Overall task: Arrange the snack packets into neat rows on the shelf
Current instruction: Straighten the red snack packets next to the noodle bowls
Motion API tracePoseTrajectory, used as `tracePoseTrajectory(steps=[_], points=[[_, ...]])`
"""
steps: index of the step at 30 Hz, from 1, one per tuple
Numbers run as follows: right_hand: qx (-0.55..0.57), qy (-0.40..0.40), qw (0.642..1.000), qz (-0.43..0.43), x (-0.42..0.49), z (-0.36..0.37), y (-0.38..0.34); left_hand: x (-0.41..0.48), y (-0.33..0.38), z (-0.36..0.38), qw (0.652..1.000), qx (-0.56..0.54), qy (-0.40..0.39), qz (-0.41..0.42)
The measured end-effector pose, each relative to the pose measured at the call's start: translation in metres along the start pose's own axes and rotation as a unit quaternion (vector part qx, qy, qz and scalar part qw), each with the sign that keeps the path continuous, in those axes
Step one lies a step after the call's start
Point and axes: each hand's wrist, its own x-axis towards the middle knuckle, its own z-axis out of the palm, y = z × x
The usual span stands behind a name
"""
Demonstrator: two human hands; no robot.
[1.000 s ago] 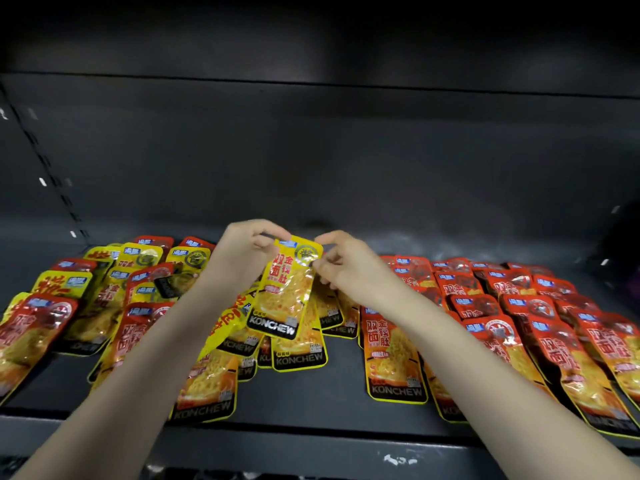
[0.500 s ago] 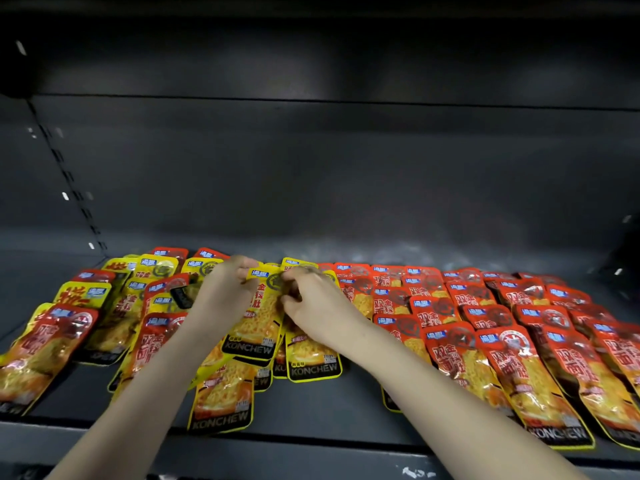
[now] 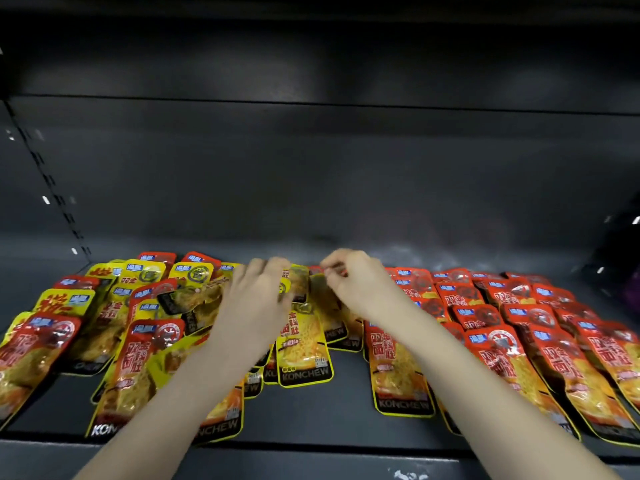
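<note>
Packets (image 3: pixel 398 368) lie overlapped on the shelf (image 3: pixel 311 420) from 9 to 3 o'clock, and at 12 my left hand (image 3: pixel 256 299) and right hand (image 3: pixel 360 285) each pinch one's top.

A shop is suggested: a dark metal shelf (image 3: pixel 311 420) is backed by a plain panel (image 3: pixel 329 174), a slotted upright (image 3: pixel 52 183) is fixed at its left rear corner, and dozens of identically branded red packets (image 3: pixel 509 358) and yellow packets (image 3: pixel 304 348) are spread across it
</note>
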Motion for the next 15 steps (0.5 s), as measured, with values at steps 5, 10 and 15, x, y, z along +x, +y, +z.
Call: tracePoseTrajectory(steps=[5, 10, 15], points=[[-0.023, -0.029, 0.998, 0.05, 0.001, -0.007, 0.017, -0.022, 0.03, 0.025, 0.988, 0.097, -0.062, 0.104], [-0.019, -0.068, 0.997, 0.031, -0.007, 0.008, 0.017, -0.029, 0.024, 0.039, 0.977, 0.164, -0.041, 0.128], [-0.026, -0.072, 0.997, 0.021, -0.008, 0.018, 0.018, -0.028, 0.014, 0.034, 0.979, 0.14, -0.042, 0.141]])
